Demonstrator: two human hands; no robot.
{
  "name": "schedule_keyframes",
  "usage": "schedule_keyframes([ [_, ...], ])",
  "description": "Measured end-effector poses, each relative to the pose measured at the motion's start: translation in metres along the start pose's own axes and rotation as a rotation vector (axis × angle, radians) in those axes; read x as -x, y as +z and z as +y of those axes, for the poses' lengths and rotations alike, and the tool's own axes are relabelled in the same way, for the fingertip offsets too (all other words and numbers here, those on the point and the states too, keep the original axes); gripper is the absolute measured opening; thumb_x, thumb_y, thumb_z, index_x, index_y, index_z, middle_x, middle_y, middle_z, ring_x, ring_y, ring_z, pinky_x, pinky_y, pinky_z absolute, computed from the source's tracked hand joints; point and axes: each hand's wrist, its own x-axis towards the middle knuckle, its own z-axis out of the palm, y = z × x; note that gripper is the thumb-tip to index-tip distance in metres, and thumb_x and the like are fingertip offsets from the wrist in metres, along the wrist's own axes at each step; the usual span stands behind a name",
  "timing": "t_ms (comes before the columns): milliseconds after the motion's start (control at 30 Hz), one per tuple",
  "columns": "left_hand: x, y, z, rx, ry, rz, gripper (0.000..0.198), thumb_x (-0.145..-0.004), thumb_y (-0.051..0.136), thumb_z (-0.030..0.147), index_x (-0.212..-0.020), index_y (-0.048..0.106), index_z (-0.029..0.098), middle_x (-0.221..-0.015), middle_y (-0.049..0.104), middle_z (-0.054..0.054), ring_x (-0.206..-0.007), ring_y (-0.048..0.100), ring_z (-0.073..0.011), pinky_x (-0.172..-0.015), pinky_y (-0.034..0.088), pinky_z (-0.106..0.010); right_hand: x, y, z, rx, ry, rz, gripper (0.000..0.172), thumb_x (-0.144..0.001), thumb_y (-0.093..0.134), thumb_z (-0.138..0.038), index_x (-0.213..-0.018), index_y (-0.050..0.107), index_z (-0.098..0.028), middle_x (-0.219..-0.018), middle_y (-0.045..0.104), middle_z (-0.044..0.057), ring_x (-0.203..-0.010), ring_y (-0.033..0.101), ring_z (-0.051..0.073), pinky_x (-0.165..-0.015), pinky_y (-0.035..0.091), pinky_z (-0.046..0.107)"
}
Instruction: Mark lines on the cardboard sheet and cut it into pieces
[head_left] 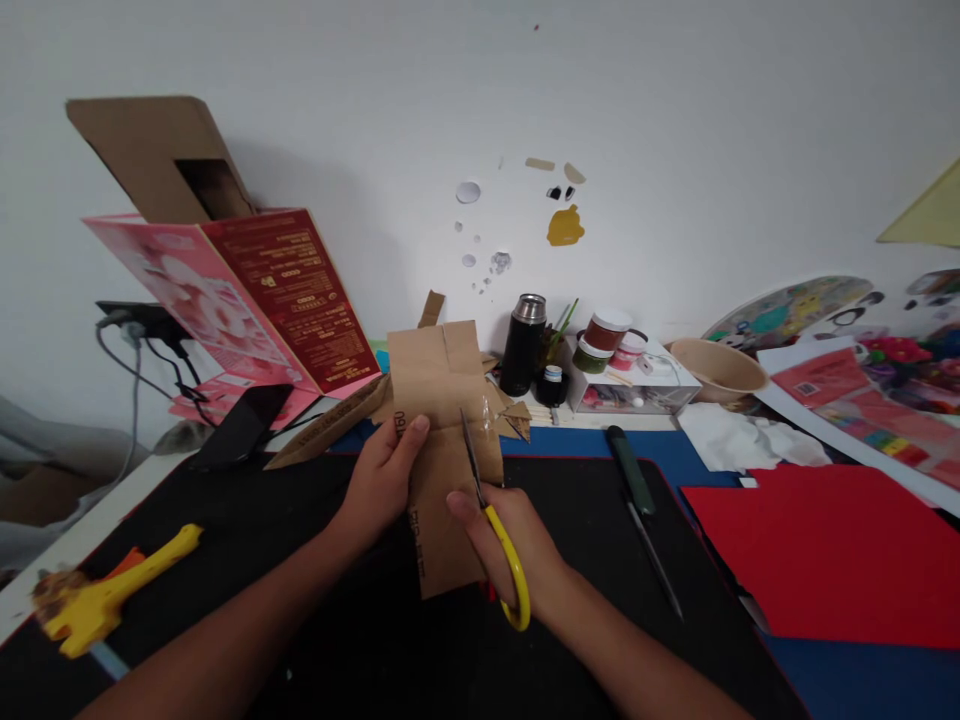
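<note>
My left hand [384,478] pinches the left edge of a brown cardboard piece [442,400], holding it upright above the black mat [300,600]. My right hand [517,545] grips yellow-handled scissors [495,520], fingers through the loops. The blades point up and lie against the cardboard's right half, near a strip of clear tape. Both hands are closed around what they hold.
A yellow glue gun [112,590] lies at the left. A green-handled tool [643,515] lies on the mat to the right, beside red paper [832,550]. Behind stand a black flask [523,343], paint jars [606,335], a bowl [716,370], a pink box [247,300] and cardboard scraps.
</note>
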Motion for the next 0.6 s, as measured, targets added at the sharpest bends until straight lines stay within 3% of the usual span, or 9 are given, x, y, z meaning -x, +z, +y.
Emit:
schedule_keyframes([
  [233,-0.0057,-0.0041,-0.0006,-0.04,0.027,-0.043,0.049,-0.089,0.064,0.068,-0.099,0.072,0.02,-0.101,0.079,-0.008,-0.096,0.071,-0.0293,-0.089,0.056,-0.041,0.0003,0.0031,-0.0002,-0.071,0.041,-0.001,0.057,-0.101,0.052,-0.068,-0.081,0.068,-0.018,-0.079,0.073,0.006,-0.072,0.065,0.021,-0.065,0.047,0.029],
  [400,-0.0066,-0.0063,0.0032,-0.035,-0.001,-0.087,0.05,-0.088,0.066,0.069,-0.097,0.071,0.021,-0.098,0.079,-0.008,-0.094,0.072,-0.0296,-0.083,0.057,-0.04,0.0015,0.004,0.0,-0.111,0.021,-0.001,0.057,-0.102,0.051,-0.068,-0.086,0.072,-0.017,-0.087,0.076,0.008,-0.081,0.069,0.024,-0.067,0.05,0.03],
  [600,-0.0087,-0.008,0.0079,-0.032,-0.005,-0.117,0.053,-0.085,0.068,0.074,-0.095,0.07,0.021,-0.094,0.078,-0.007,-0.09,0.071,-0.0291,-0.081,0.057,-0.039,0.0028,0.0059,0.001,-0.11,-0.001,0.009,0.061,-0.102,0.051,-0.07,-0.082,0.07,-0.017,-0.08,0.074,0.006,-0.075,0.065,0.021,-0.068,0.05,0.029],
])
